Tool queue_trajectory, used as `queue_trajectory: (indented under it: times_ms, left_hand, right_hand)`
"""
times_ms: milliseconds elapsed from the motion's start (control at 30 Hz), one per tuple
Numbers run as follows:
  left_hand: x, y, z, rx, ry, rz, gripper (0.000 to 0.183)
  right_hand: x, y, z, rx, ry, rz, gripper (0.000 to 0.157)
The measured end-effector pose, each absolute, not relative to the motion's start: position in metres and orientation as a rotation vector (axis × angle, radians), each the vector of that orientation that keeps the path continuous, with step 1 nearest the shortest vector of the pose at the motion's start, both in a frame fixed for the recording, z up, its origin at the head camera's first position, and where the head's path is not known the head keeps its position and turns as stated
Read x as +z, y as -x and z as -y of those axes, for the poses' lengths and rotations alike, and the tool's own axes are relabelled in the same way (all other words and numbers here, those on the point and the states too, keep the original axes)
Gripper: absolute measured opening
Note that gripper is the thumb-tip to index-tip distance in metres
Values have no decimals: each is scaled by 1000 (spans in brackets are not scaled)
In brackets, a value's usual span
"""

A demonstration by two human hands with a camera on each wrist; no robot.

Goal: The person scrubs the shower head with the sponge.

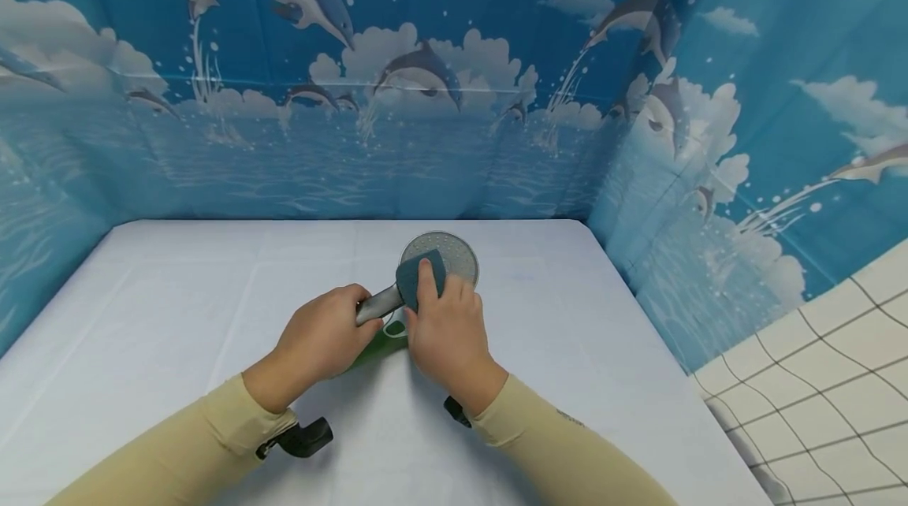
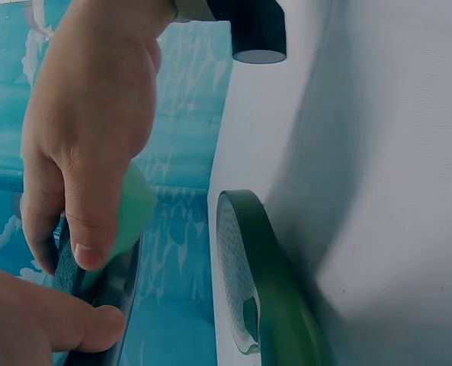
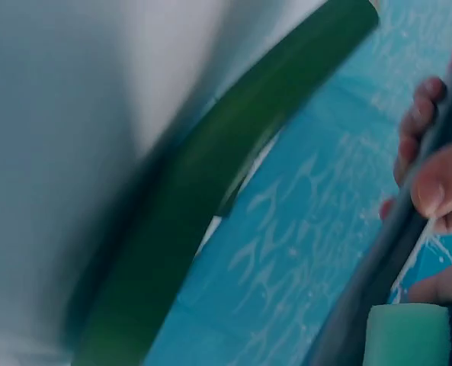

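My left hand [image 1: 321,332] grips the grey handle of a shower head [image 1: 459,252], whose round nozzle face is turned upward. A sponge [image 1: 409,279] with a dark scouring side and light green foam lies over the neck and lower part of the face. My right hand [image 1: 448,332] holds this sponge, its index finger stretched along the top and pressing. In the left wrist view the right thumb lies along the light green foam. Below both hands is a green thing [image 2: 294,320] with a pale textured face and a hole, partly hidden from above.
A white-covered table [image 1: 177,309] bears the green thing. Blue curtains [image 1: 397,163] printed with dolphins stand around its back and sides. Cream tiles with dark lines [image 1: 844,380] show at the right. A black camera mount [image 1: 305,439] sits on the left wrist.
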State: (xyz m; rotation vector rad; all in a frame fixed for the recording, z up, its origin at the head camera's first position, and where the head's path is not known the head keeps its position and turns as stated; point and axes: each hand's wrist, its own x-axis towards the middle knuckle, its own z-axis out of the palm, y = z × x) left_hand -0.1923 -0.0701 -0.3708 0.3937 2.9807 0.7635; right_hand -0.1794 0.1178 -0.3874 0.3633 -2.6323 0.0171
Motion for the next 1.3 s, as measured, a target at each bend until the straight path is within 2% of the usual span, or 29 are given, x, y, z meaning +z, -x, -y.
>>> queue_trajectory:
  times_ms: [167,433,667,867,1133,1300]
  left_hand:
    - [-371,190,68,766,-386,-2985,32]
    - [-374,190,66,766,-395,-2989,19]
    - [-367,188,71,766,-385,-2986,33]
    - [-362,186,75,746,-355,-2949,32]
    - [-362,189,73,796,-370,-2870,39]
    - [-366,189,81,841,-359,-2827,39]
  right_hand:
    - [-394,174,-109,-3,-368,2643,71]
    - [-404,164,-96,-11,-469,2608,67]
    - [-385,172,-117,109,-398,2637,67]
    - [-369,186,-143,220,-200,2686,67]
    - [-379,171,-120,253,-484,2548,67]
    - [-372,187,-140,276,-333,2569,67]
